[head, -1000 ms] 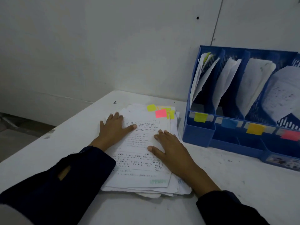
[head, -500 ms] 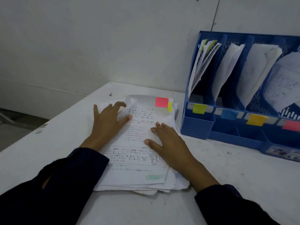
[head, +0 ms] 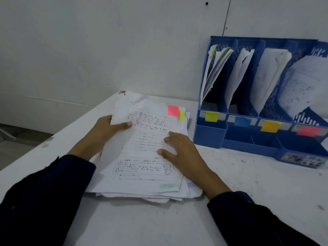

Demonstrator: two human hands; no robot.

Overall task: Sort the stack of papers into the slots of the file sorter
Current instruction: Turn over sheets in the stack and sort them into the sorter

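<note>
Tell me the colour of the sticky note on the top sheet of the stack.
Pink sticky note, seen in the head view.

Both arms wear long, dark navy sleeves that end at the wrists, leaving the left hand (head: 104, 129) and right hand (head: 182, 153) bare. The fabric looks soft, perhaps knit, though the dim light hides its weave.

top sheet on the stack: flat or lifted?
Lifted at its left edge. The left hand pinches the top sheet, thumb on top, raising that side; the right hand presses its right side down flat on the stack.
</note>
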